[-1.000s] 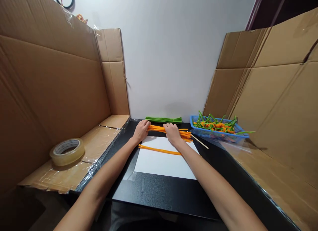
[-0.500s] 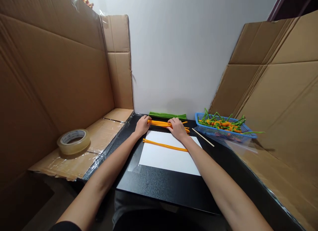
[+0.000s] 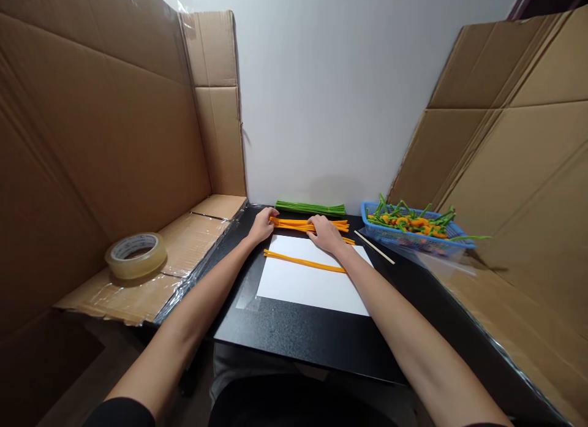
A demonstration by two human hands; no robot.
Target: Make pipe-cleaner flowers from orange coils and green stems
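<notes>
Both hands are resting on a loose bundle of orange pipe cleaners (image 3: 307, 225) lying just beyond the far edge of a white sheet (image 3: 307, 280). The left hand (image 3: 263, 225) is covering the bundle's left end and the right hand (image 3: 325, 234) its right part. The left fingers (image 3: 270, 215) and right fingers (image 3: 319, 222) are sitting narrow, close together and curved down onto the strands; I cannot tell whether they are gripping or only pressing.

Compared with the earlier frame, the bundle is lying straighter and more nearly parallel, no longer fanning out as much at its right end, though one strand is poking out past the right hand toward the sheet. The whole scene is also sitting slightly higher in view.

A single orange pipe cleaner (image 3: 304, 262) is lying across the sheet near its far edge, apart from the bundle. Beyond the sheet, a tied bundle of green pipe cleaners (image 3: 310, 208) is lying behind the orange ones. A wooden stick (image 3: 374, 247) is lying off the sheet's far right corner, and a blue plastic basket (image 3: 413, 245) of bent green and orange pipe cleaners is standing farther right. Well left of the sheet, a roll of clear tape (image 3: 136, 255) is sitting on a cardboard flap (image 3: 193, 237); the printing on its core is too small to read.
</notes>
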